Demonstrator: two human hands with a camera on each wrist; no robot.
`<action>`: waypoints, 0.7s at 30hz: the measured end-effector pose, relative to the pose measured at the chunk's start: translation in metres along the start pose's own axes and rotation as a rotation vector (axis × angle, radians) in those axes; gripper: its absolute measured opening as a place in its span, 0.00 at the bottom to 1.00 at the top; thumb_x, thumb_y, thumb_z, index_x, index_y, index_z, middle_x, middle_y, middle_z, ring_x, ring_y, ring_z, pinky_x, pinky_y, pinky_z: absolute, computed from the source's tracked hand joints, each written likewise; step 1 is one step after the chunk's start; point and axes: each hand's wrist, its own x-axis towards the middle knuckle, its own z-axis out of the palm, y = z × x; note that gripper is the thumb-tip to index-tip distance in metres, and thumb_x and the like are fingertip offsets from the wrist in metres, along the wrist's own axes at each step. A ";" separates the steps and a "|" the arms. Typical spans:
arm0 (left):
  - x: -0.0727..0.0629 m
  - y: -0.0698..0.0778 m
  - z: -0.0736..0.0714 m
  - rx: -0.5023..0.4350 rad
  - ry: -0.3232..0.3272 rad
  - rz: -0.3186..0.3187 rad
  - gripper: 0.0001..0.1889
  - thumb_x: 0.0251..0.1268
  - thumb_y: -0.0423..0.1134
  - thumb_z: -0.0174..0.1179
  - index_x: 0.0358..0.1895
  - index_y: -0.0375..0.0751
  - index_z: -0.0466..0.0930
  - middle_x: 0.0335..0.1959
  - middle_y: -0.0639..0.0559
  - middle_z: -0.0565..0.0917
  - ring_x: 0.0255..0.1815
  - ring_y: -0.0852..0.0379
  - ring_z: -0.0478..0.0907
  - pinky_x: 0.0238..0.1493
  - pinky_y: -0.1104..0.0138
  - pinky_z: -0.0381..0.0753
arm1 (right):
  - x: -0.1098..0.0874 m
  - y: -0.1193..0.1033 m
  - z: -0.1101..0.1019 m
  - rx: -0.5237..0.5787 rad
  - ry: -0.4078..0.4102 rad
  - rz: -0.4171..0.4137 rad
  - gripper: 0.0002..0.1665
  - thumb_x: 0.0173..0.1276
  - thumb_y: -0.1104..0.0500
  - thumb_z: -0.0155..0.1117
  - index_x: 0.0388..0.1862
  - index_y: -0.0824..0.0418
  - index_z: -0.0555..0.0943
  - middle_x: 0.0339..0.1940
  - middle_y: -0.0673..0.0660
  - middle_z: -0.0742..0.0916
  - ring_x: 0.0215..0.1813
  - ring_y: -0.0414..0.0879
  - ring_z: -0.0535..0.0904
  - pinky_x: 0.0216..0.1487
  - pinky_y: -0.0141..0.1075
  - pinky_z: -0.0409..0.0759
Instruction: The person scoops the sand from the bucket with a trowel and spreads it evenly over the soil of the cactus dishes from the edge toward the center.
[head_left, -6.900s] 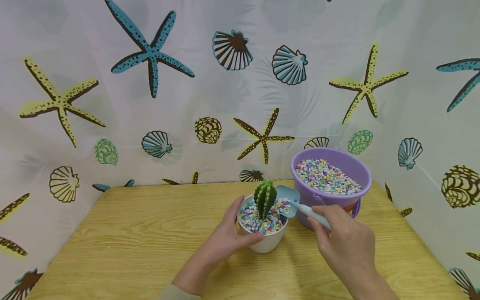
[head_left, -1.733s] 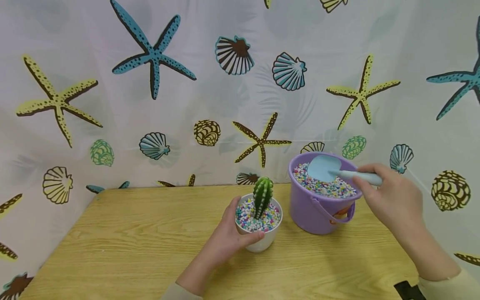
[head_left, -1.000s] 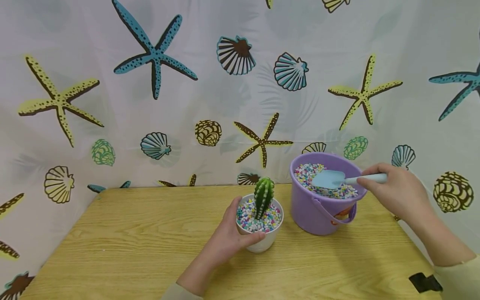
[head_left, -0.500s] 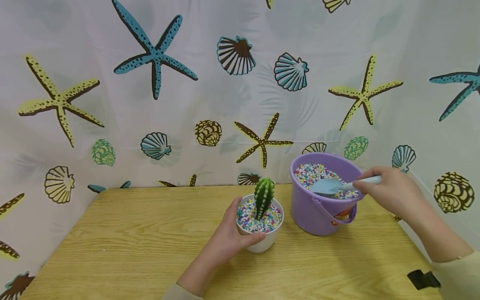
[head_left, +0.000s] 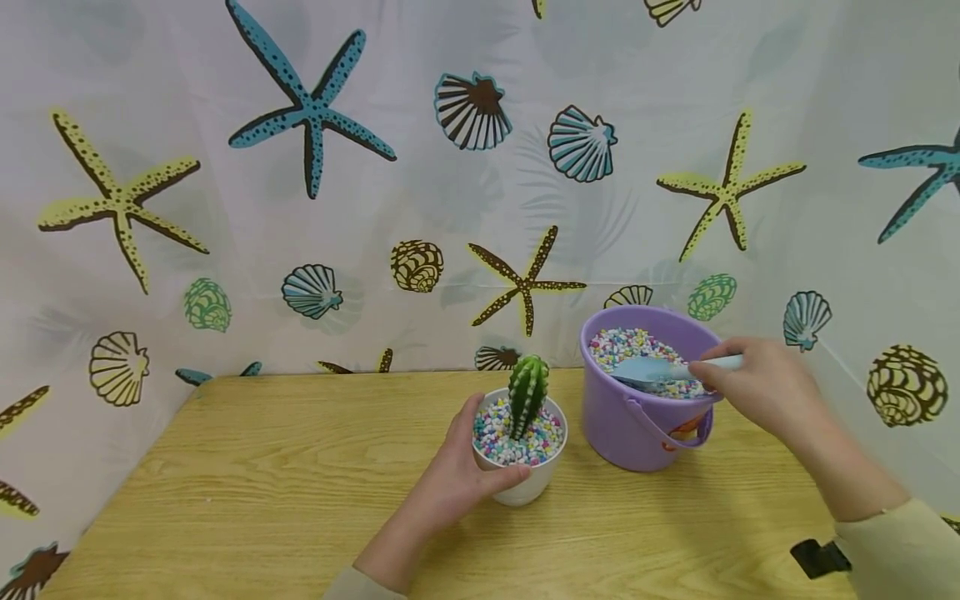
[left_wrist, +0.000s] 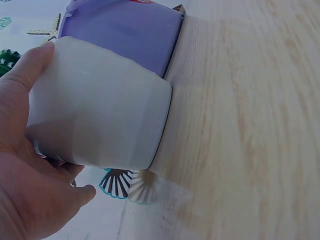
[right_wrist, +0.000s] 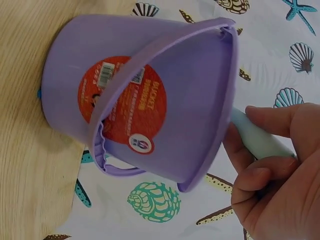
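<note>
My left hand (head_left: pixel 457 485) grips a white pot (head_left: pixel 534 483), thumb on its near side and fingers round its left. A green cactus (head_left: pixel 528 396) stands in it amid colourful pebbles (head_left: pixel 495 433). In the left wrist view the pot (left_wrist: pixel 100 105) sits on the tabletop. Over the right rim of the purple bucket (head_left: pixel 615 429), my right hand (head_left: pixel 768 387) holds a light blue toy shovel (head_left: pixel 647 368) by its handle. Its tilted blade is low among the bucket's pebbles (head_left: pixel 626 340), lower edge hidden. The right wrist view shows fingers curled round the shovel handle (right_wrist: pixel 257 137).
The bucket's carrying handle (head_left: pixel 663 429) hangs down its front. Both vessels stand on a wooden table (head_left: pixel 285 483), the bucket behind and right of the pot. A curtain (head_left: pixel 360 208) printed with starfish and shells hangs behind. A black strap (head_left: pixel 821 558) shows by my right sleeve.
Earlier the shovel was at the pot's rim with pebbles on it; then it moved over the bucket. In the last second its blade sank lower and leftward. My left hand kept hold of the pot.
</note>
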 end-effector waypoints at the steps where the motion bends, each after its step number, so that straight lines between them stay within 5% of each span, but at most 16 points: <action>1: 0.000 0.000 0.000 0.000 -0.001 -0.001 0.68 0.57 0.57 0.87 0.92 0.48 0.46 0.86 0.36 0.59 0.83 0.34 0.63 0.81 0.37 0.62 | 0.000 -0.001 0.001 0.001 0.003 0.000 0.34 0.81 0.34 0.65 0.62 0.63 0.88 0.46 0.58 0.94 0.58 0.66 0.86 0.47 0.57 0.83; 7: -0.001 0.000 0.000 0.015 0.002 -0.003 0.68 0.57 0.58 0.86 0.92 0.49 0.46 0.86 0.36 0.59 0.83 0.33 0.64 0.80 0.36 0.63 | 0.000 -0.003 0.006 -0.005 0.021 0.006 0.35 0.81 0.33 0.65 0.62 0.62 0.88 0.47 0.59 0.94 0.57 0.66 0.86 0.47 0.57 0.82; 14: -0.003 -0.001 -0.003 0.002 0.005 0.015 0.66 0.58 0.57 0.86 0.91 0.47 0.47 0.85 0.35 0.61 0.83 0.32 0.64 0.80 0.36 0.64 | 0.002 -0.011 0.020 0.018 0.063 0.011 0.32 0.81 0.35 0.66 0.60 0.61 0.89 0.45 0.59 0.93 0.33 0.50 0.80 0.29 0.41 0.73; 21: -0.003 0.002 -0.004 0.004 0.001 0.016 0.67 0.58 0.58 0.86 0.91 0.47 0.47 0.85 0.35 0.61 0.83 0.32 0.64 0.80 0.36 0.63 | 0.008 -0.021 0.033 0.041 0.113 0.030 0.31 0.81 0.39 0.67 0.65 0.62 0.88 0.29 0.54 0.88 0.20 0.49 0.74 0.19 0.39 0.64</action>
